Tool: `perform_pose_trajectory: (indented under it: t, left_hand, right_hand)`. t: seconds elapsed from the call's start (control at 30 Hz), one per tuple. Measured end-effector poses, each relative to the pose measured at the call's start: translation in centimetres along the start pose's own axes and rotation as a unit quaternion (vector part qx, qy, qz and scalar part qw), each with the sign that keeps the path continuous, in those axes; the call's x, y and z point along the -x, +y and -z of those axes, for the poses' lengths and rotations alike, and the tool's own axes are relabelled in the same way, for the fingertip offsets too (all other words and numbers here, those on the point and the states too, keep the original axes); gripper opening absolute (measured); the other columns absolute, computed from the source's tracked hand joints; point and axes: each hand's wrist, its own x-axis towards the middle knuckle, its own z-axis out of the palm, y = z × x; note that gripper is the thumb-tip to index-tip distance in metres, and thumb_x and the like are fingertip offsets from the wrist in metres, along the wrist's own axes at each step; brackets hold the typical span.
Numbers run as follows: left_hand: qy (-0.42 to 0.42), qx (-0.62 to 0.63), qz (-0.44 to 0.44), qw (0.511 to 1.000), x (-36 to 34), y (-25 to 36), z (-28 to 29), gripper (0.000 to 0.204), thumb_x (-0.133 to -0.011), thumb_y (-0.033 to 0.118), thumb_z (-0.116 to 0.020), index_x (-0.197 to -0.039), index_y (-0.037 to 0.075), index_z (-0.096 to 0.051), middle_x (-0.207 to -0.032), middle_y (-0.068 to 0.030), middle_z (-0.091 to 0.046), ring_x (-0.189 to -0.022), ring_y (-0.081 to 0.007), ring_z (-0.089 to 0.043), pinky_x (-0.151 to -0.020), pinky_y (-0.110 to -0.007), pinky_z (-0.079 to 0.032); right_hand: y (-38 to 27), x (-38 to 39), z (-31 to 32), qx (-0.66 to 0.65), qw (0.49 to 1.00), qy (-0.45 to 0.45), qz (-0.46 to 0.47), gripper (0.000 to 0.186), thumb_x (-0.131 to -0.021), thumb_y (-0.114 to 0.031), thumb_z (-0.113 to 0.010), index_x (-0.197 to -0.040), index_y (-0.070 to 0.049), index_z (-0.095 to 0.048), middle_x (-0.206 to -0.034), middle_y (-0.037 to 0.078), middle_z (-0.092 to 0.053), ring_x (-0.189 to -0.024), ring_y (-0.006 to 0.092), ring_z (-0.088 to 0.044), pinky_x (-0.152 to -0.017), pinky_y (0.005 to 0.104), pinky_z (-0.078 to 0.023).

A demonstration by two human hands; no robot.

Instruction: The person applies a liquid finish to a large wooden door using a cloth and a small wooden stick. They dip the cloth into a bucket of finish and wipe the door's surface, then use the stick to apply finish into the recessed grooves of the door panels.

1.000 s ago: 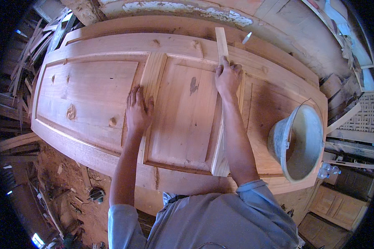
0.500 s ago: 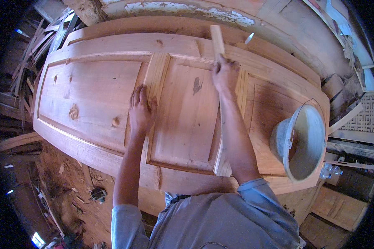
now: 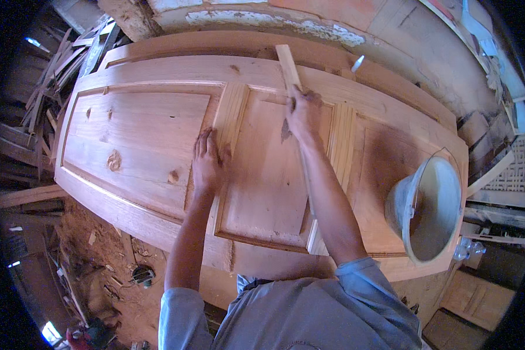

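A large panelled wooden door (image 3: 149, 73) lies flat in front of me. My left hand (image 3: 208, 163) rests on it with fingers stretched out, across the edge of the left crosspiece (image 3: 232, 114) beside the left panel. Fingers wrapped round it, my right hand (image 3: 305, 115) grips a pale wooden strip (image 3: 287, 65) over the middle panel (image 3: 262, 181). The strip's far end sticks out past my knuckles; my forearm hides part of its lower length. Just right of that arm runs the right crosspiece (image 3: 342, 140).
A grey bucket (image 3: 411, 210) lies tipped on the right panel, its mouth facing right. Another wooden board (image 3: 210, 44) lies behind the door against the wall. Scrap wood (image 3: 58, 79) is piled at far left. A clear plastic bottle (image 3: 468, 249) is past the right end.
My right hand has moved left with the wooden strip, away from the right crosspiece and farther over the middle panel. My left hand stays at the left crosspiece. The view has shifted slightly.
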Motion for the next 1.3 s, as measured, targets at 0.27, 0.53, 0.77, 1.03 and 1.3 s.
perform_pose_trajectory:
  t: [0.27, 0.53, 0.77, 1.03, 1.3]
  left_hand:
    - [-0.013, -0.001, 0.014, 1.000, -0.1, 0.8, 0.4, 0.049, -0.091, 0.025, -0.056, -0.128, -0.006, -0.048, -0.133, -0.0251, -0.049, -0.126, -0.0401, -0.045, -0.108, -0.049, -0.035]
    - [-0.026, 0.002, 0.011, 1.000, -0.1, 0.2, 0.3, 0.051, -0.092, 0.026, -0.056, -0.130, -0.006, -0.046, -0.135, -0.0248, -0.048, -0.128, -0.0397, -0.043, -0.109, -0.048, -0.033]
    - [-0.034, -0.001, 0.016, 0.999, -0.1, 0.7, 0.6, 0.052, -0.090, 0.024, -0.056, -0.131, -0.006, -0.044, -0.136, -0.0250, -0.047, -0.129, -0.0401, -0.042, -0.111, -0.048, -0.030]
    - [-0.021, 0.002, 0.003, 1.000, -0.2, 0.4, 0.1, 0.052, -0.088, 0.021, -0.058, -0.130, -0.006, -0.045, -0.134, -0.0260, -0.047, -0.129, -0.0403, -0.042, -0.111, -0.049, -0.030]
    - [-0.019, -0.004, 0.002, 1.000, -0.2, 0.9, 0.7, 0.050, -0.089, 0.021, -0.057, -0.129, -0.006, -0.046, -0.132, -0.0258, -0.049, -0.127, -0.0399, -0.044, -0.110, -0.049, -0.032]
  right_hand:
    - [3.6, 0.0, 1.6, 0.070, 0.996, 0.057, 0.007, 0.038, -0.087, -0.021, -0.061, -0.122, -0.009, -0.064, -0.097, 0.026, -0.060, -0.094, 0.0399, -0.056, -0.079, 0.0484, -0.048]
    - [-1.2, -0.6, -1.8, 0.007, 0.998, 0.052, 0.030, 0.038, -0.086, -0.021, -0.061, -0.123, -0.009, -0.063, -0.098, 0.024, -0.058, -0.098, 0.0386, -0.053, -0.083, 0.0482, -0.045]
    - [2.5, 0.2, 0.8, -0.014, 0.998, 0.024, -0.050, 0.038, -0.086, -0.020, -0.062, -0.122, -0.008, -0.063, -0.099, 0.025, -0.059, -0.098, 0.0387, -0.054, -0.084, 0.0483, -0.046]
    - [-1.3, 0.2, -2.2, 0.006, 0.999, 0.034, -0.011, 0.039, -0.088, -0.022, -0.059, -0.125, -0.011, -0.062, -0.101, 0.021, -0.063, -0.105, 0.0391, -0.052, -0.094, 0.0485, -0.042]
    - [1.1, 0.1, 0.7, -0.088, 0.995, 0.025, -0.025, 0.039, -0.086, -0.018, -0.062, -0.123, -0.007, -0.062, -0.109, 0.027, -0.058, -0.103, 0.0405, -0.051, -0.092, 0.0484, -0.043]
